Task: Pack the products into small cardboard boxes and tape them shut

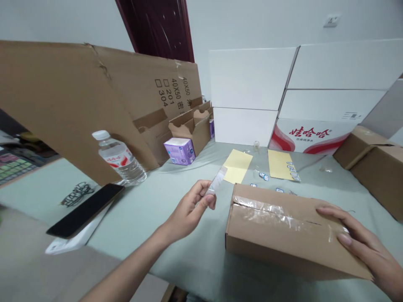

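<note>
A flat brown cardboard box (283, 235) lies on the pale green table (157, 218) in front of me, with clear tape stuck along its top. My right hand (362, 243) rests flat on the box's right end, fingers spread over the top. Left of the box, my left hand (192, 209) pinches a strip of clear tape (217, 181) between thumb and fingers, holding it up just off the box's left corner.
A water bottle (121, 159) and a black phone (86, 209) lie at the left, beside a large leaning cardboard sheet (78, 105). Two yellow sheets (237, 165) with small stickers, a purple tissue pack (180, 151), stacked white cartons (315, 96) and brown boxes (374, 163) stand behind.
</note>
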`<state>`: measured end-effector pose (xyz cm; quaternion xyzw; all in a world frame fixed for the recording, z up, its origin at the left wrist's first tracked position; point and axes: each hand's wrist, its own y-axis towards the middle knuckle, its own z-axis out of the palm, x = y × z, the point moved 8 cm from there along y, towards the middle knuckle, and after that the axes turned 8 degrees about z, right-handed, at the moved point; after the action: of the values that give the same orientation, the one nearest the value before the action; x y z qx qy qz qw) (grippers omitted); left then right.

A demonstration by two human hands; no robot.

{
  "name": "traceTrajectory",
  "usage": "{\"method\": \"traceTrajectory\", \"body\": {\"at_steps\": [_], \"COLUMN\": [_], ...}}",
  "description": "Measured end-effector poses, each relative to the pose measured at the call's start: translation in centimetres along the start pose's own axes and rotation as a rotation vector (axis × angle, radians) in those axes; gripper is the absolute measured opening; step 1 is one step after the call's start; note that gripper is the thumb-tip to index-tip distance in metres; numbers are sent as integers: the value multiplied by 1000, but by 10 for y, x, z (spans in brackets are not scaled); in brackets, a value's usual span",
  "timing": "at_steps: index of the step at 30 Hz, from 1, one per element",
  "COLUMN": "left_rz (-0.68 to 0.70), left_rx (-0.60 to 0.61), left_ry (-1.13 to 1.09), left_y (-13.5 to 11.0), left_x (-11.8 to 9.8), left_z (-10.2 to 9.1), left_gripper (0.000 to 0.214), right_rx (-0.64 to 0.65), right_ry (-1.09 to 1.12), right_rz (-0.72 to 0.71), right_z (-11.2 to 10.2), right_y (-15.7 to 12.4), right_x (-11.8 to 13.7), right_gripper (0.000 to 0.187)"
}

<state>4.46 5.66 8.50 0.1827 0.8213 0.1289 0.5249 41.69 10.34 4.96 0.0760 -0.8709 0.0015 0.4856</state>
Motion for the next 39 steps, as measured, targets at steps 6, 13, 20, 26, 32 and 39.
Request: {"method": "traceTrajectory", "body": {"at_steps": [6, 13, 20, 26, 32, 39], "left_rz": [157, 331, 360, 370, 377, 317], "left_rx": [26, 215, 240, 238, 237, 45], "left_ry": [-155, 254, 378, 325, 304, 245], "left_y": [26, 42, 44, 45, 47, 44], "left_x": [-59, -98, -101, -104, -102, -93], "left_z": [29, 83, 99, 100, 100, 82], "left_gripper": [23, 23, 25, 22, 21, 33], "right_rx": [29, -94, -326, -361, -324, -250], "right_ry": [53, -281, -369, -346, -384, -178], "right_rz": [-83, -304, -824, -834, -834, -617], "right_z": [5, -5, 23, 36, 40, 13], "right_y": [6, -5, -39, -29, -30, -6], "right_x": [2, 63, 165, 171, 175, 162], "right_gripper": [37, 24, 16, 9, 13, 16]}}
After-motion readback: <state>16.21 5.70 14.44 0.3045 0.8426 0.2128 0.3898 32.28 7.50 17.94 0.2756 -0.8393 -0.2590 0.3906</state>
